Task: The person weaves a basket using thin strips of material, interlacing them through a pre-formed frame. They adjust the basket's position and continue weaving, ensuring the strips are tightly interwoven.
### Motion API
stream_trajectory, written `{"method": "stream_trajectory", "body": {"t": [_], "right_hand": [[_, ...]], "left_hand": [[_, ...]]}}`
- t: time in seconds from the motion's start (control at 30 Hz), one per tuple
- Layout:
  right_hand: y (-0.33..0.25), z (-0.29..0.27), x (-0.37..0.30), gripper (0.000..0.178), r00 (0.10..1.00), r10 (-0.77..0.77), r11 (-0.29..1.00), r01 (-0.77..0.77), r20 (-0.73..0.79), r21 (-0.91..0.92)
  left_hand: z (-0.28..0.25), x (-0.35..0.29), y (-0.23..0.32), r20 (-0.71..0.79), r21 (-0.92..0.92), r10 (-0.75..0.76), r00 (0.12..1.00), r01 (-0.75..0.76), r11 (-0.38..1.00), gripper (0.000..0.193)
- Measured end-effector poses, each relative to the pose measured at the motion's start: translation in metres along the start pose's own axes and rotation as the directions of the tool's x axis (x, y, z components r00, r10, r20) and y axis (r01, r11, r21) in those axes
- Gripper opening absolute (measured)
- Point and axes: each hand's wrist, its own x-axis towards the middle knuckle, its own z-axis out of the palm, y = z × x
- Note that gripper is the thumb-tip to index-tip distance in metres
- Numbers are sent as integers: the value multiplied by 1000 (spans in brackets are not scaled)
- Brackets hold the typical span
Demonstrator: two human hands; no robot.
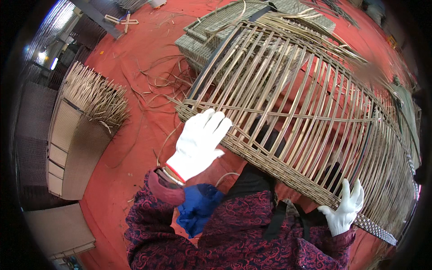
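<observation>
White-gloved, our L hand [198, 143] (ctr-left) & R hand [344, 211] (lower rt) at cane panel's [310, 117] edge; fingers part-open, can't tell grip.

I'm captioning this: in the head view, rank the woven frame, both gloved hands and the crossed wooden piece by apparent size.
Woven frame, largest
Left gloved hand
Right gloved hand
Crossed wooden piece, smallest

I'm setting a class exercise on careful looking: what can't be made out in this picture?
- Head view: the left hand's palm; the back of its white glove hides it.
- Head view: part of the grey woven box; the woven frame covers it.
- Head view: the brown board's left end; the dark lens rim cuts it off.
- Head view: the brown smudge at upper right; too blurred to identify.
</observation>
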Motion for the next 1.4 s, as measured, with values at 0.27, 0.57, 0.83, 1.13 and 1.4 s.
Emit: {"method": "stream_trajectory", "body": {"t": [0.27, 0.57, 0.83, 1.13, 1.4], "right_hand": [[-95, -17, 51, 91, 895, -435, 848, 372, 94, 378], [-222, 14, 147, 78, 725, -677, 644, 667, -125, 375], [-218, 23, 144, 45, 716, -653, 616, 692, -247, 377], [-215, 26, 145, 77, 716, -678, 600, 671, -169, 435], [-213, 22, 148, 51, 707, -664, 556, 685, -245, 471]], "left_hand": [[24, 4, -32, -66, 74, 111, 992, -106, 992, 88], [14, -7, -14, -149, 29, 66, 987, -62, 998, 72], [-8, -5, -89, -195, -132, -263, 945, 240, 962, 25], [-7, 25, -117, 160, 462, 121, 980, -183, 868, 16], [16, 73, -135, -131, 266, -157, 979, 187, 946, 27]]}}
